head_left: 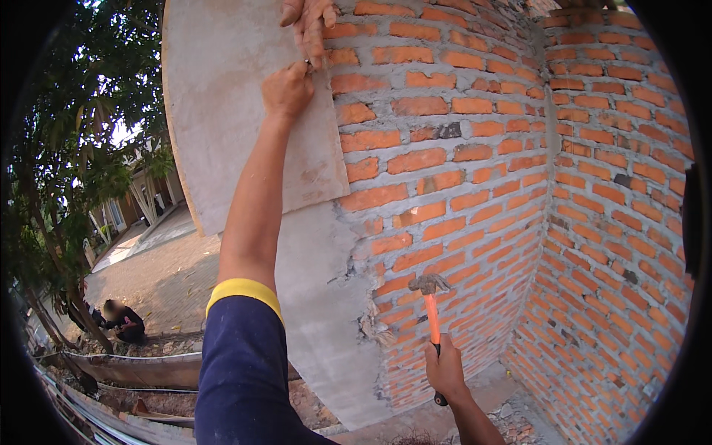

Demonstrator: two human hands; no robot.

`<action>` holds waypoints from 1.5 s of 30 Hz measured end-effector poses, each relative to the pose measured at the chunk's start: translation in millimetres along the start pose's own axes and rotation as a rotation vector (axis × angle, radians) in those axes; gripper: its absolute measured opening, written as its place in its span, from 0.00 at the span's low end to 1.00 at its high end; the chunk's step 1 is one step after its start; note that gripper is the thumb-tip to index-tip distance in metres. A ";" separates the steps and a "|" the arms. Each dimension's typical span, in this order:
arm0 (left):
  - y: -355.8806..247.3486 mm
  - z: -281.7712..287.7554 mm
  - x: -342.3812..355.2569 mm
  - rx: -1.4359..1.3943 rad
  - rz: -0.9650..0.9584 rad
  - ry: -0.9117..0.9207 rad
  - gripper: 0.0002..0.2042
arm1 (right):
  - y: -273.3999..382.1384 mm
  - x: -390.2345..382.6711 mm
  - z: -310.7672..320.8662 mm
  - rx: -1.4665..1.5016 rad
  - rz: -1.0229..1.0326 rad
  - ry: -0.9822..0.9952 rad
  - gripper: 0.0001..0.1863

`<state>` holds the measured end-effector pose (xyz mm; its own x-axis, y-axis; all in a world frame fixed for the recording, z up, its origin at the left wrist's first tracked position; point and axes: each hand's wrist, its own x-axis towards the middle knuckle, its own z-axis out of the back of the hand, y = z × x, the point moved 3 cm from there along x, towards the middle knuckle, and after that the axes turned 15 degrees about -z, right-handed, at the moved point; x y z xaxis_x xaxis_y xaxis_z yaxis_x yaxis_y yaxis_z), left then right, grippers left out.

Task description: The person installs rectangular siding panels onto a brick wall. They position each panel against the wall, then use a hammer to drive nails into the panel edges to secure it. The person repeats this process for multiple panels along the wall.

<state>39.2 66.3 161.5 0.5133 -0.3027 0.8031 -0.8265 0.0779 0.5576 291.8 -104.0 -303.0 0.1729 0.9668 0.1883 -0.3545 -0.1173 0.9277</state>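
Observation:
My left hand is closed at the upper right edge of a grey flat board, pinching a small dark piece, too small to make out, against it. Just above, another person's fingers rest at the board's top. My right hand grips a hammer with an orange and black handle, its grey head raised in front of the brick wall, below and right of the board. The board overlaps the bricks and a smooth grey rendered strip below.
A second brick wall meets the first at a corner on the right. Rubble lies at its foot. At the left are trees, a paved yard, a low ledge and a crouching person in dark clothes.

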 end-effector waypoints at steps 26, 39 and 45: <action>-5.0 -8.6 -5.1 -0.006 0.119 -0.092 0.08 | 110.1 -26.0 40.5 -0.041 0.527 -0.048 0.26; -15.2 -8.3 -6.4 0.039 0.107 -0.217 0.09 | 375.8 94.5 47.2 -0.500 0.769 -0.454 0.18; -12.1 -11.6 -6.2 0.039 0.114 -0.172 0.09 | 383.4 98.5 47.8 -0.503 0.763 -0.468 0.17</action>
<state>48.7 78.2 152.2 0.3714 -0.4523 0.8109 -0.8870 0.0854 0.4538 216.8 -64.6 86.6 0.0424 0.4763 0.8782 -0.8456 -0.4511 0.2855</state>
